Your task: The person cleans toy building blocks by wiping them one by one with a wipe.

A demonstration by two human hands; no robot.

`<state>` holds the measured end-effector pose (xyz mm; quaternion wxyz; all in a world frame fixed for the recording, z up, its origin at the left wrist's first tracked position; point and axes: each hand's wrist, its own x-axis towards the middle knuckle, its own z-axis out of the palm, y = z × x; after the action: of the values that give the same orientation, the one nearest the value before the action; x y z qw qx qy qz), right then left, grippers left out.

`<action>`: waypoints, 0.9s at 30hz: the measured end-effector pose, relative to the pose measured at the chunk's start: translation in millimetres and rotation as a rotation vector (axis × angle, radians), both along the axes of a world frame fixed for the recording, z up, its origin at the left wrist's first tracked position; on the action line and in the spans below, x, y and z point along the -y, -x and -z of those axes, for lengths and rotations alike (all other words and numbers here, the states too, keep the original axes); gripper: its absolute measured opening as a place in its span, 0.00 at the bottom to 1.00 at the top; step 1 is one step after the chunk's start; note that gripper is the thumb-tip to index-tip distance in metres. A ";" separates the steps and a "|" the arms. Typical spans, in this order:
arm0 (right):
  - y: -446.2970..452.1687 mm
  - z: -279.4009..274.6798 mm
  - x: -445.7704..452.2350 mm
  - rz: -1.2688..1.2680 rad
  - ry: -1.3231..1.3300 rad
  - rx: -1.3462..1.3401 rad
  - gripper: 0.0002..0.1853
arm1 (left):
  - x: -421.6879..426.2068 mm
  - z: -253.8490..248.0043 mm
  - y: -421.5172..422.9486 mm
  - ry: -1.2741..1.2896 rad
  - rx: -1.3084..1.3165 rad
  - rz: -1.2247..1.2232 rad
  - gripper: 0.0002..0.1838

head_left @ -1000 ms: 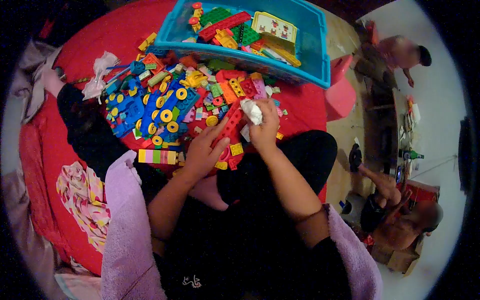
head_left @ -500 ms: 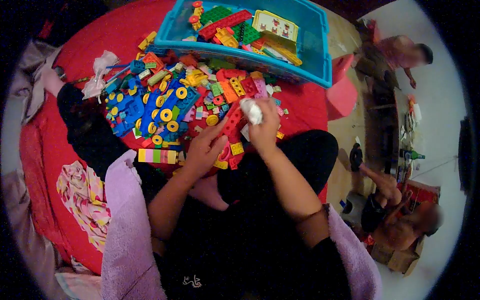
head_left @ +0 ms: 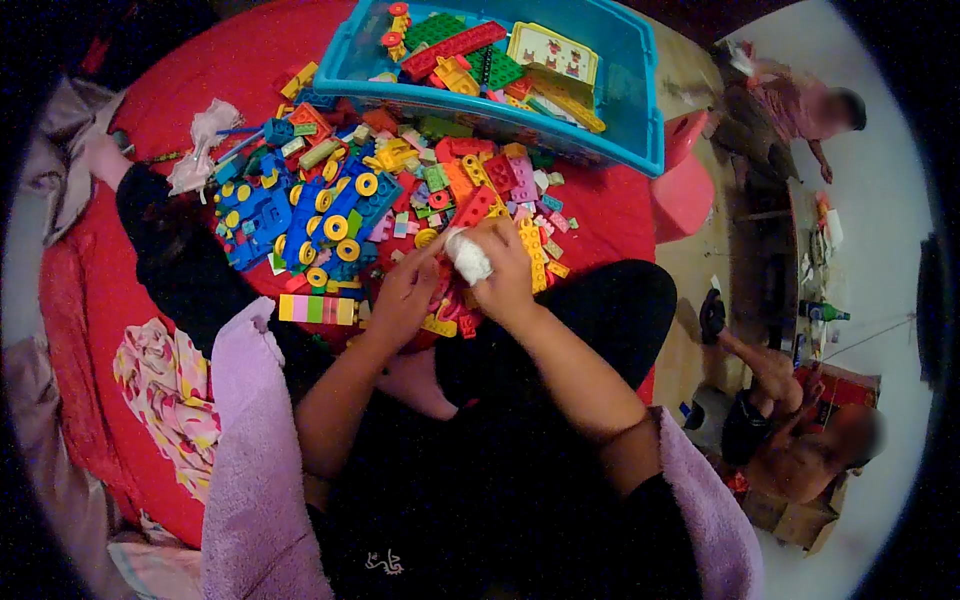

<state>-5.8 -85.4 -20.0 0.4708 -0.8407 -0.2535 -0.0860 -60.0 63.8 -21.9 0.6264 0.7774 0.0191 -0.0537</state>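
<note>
A crumpled white cloth or tissue [head_left: 469,259] is gripped by my right hand [head_left: 503,268], against a long red perforated brick [head_left: 474,208]. My left hand [head_left: 403,295] holds the near end of that brick, its fingers partly hidden by the cloth. Around my hands lies a heap of toy bricks: blue wheeled bases with yellow wheels [head_left: 337,228], a yellow perforated strip [head_left: 532,252] right of my right hand, and a purple brick [head_left: 522,180]. A striped stack of bricks [head_left: 318,309] lies left of my left hand.
Behind the heap stands a blue bin [head_left: 640,130] holding bricks and a card. A pink stool [head_left: 684,193] is to its right. Two other people are at the far right, near a table with a green bottle [head_left: 823,312]. A patterned cloth [head_left: 165,385] lies at left.
My right hand has moved down and left with the white cloth, nearer my left hand. The red brick's upper part now shows above the cloth, and the yellow strip has come into view.
</note>
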 end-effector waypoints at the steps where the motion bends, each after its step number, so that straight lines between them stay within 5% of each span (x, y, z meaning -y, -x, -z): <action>1: -6.4 3.2 1.1 0.052 -0.028 0.044 0.13 | 1.1 -1.5 -0.3 0.028 0.041 0.023 0.26; 7: -26.3 7.3 10.3 0.292 -0.036 0.063 0.12 | 6.7 20.6 -0.2 0.144 0.048 0.066 0.30; 10: -7.9 14.7 0.8 0.070 -0.015 0.047 0.11 | 5.4 23.4 -3.5 0.350 -0.104 0.011 0.32; 13: 14.1 15.0 -6.2 -0.130 -0.066 -0.005 0.12 | -5.5 4.7 -5.2 0.823 -0.417 -0.079 0.38; 20: 0.0 21.0 -2.0 0.023 -0.083 0.025 0.19 | 3.4 15.1 -7.4 0.758 -0.340 -0.058 0.43; 27: 0.9 18.4 -4.6 0.063 -0.053 0.023 0.12 | 5.2 22.7 -4.9 0.815 -0.315 -0.067 0.43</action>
<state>-6.7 -80.8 -38.4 0.4872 -0.8343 -0.2299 -0.1170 -55.0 58.6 -44.6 0.8728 0.4481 0.1171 -0.1543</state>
